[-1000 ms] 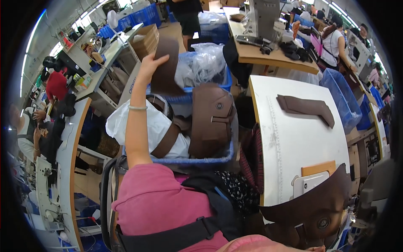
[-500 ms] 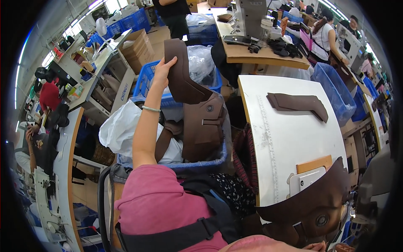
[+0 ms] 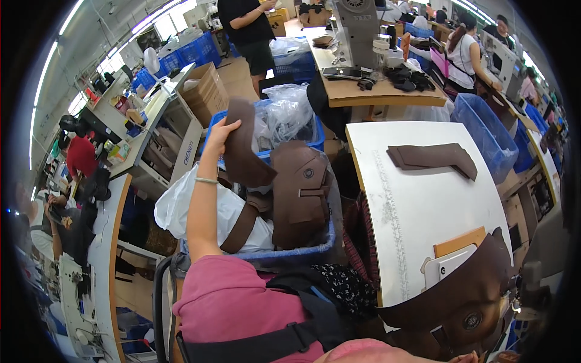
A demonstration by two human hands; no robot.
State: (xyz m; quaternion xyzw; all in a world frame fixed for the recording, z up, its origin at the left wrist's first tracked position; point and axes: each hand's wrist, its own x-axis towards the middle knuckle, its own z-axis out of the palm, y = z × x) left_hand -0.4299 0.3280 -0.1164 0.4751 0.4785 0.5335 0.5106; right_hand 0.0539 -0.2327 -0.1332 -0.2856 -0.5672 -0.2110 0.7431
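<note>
My left hand [image 3: 224, 135] is stretched out over the blue crate, closed on the edge of a curved brown leather-like panel [image 3: 242, 151], which hangs tilted from it. Beneath, a stack of brown panels with a round emblem [image 3: 299, 209] stands in the blue crate [image 3: 302, 253] beside a white plastic bag [image 3: 203, 225]. At the lower right edge only the curled fingers of my right hand [image 3: 465, 358] show, against the lower edge of a large brown panel [image 3: 417, 307] with its own round emblem. That panel drapes over the white tabletop's near end; the rest of this hand is out of frame.
On the white table [image 3: 417, 199] lie two overlapping brown pieces [image 3: 433, 158], a white phone [image 3: 451, 266] and a wooden block [image 3: 460, 241]. Behind stand another blue crate with clear plastic [image 3: 287, 121], a cardboard box [image 3: 206, 91] and a sewing table [image 3: 381, 97]. Other people stand or sit around.
My left hand has lowered the curved panel slightly and drawn it left, uncovering more of the stacked panels in the crate. The whole view has shifted a little. My right fingers stay at the lower edge.
</note>
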